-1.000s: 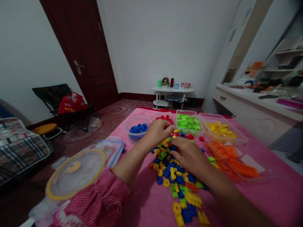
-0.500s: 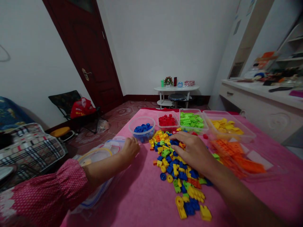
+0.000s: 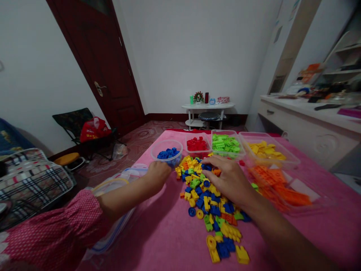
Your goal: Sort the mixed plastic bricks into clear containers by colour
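My left hand (image 3: 160, 173) is closed, with its knuckles up, just in front of a round clear bowl (image 3: 153, 155) of blue building blocks (image 3: 168, 153). Whatever its fingers may hold is hidden. Over the far part of a mixed heap of building blocks (image 3: 207, 201) rests my right hand (image 3: 227, 175). Its thumb and fingers are apart, with a blue block (image 3: 206, 166) lying between them in the heap. Yellow, blue, green and orange pieces, some of them wheels, make up the heap.
Clear boxes hold red blocks (image 3: 196, 143), green blocks (image 3: 225, 143), yellow blocks (image 3: 266, 150) and orange blocks (image 3: 270, 180) along the back and right. Clear plastic lids or containers (image 3: 113, 184) lie under my left forearm. Pink cloth (image 3: 158, 233) covers the table.
My left hand has moved slightly right and turned, its fingers now lower by the blue bowl. My right hand has shifted a little over the heap. The whole view has drifted slightly.
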Demonstrator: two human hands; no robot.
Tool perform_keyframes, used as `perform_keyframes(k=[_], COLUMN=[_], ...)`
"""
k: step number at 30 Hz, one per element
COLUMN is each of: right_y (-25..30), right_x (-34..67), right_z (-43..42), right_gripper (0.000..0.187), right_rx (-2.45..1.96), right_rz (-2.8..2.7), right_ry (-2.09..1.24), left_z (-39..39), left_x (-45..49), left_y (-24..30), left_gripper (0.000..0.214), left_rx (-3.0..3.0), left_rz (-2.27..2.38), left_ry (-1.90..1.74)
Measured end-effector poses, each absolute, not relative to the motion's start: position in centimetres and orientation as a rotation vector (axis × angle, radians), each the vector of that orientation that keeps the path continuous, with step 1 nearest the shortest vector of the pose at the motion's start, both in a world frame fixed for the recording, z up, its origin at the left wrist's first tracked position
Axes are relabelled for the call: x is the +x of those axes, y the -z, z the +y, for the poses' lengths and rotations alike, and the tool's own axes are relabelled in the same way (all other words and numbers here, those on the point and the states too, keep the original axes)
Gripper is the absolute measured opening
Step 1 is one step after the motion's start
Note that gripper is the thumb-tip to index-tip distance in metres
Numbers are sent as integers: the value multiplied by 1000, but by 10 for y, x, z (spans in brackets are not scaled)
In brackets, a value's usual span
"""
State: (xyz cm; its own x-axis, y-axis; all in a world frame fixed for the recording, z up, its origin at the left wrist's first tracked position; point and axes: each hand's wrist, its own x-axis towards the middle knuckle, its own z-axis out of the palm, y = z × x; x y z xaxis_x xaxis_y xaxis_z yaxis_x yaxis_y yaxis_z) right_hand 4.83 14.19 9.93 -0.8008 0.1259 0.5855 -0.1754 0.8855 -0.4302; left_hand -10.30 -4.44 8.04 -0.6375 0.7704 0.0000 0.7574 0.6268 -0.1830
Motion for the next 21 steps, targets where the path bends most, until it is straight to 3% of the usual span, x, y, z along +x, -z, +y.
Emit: perform_keyframes(k=[3, 8, 11, 15, 21], right_y=[-102, -106, -105, -100, -93], right_x=[48, 48, 48, 45, 40], right_z=[151, 169, 178, 184, 181], right_gripper=[19, 19, 19, 18, 19], right_rx=[-24, -187, -252, -279, -266], right_rz=[-2324, -2160, -2122, -2159, -2241], right_ry=[-657, -692, -716, -777, -723], left_z=[-21, 30, 58, 82, 92], left_x=[-97, -78, -70, -65, -60], left_y=[-99, -102, -95, -86, -78], left_gripper=[13, 15, 13, 24, 37], left_rx=[-1415, -1242, -931, -725, -889], left_rz=[-2912, -2804, -2550, -2308, -1903], left_ry=[391, 2346, 3103, 3644, 4026])
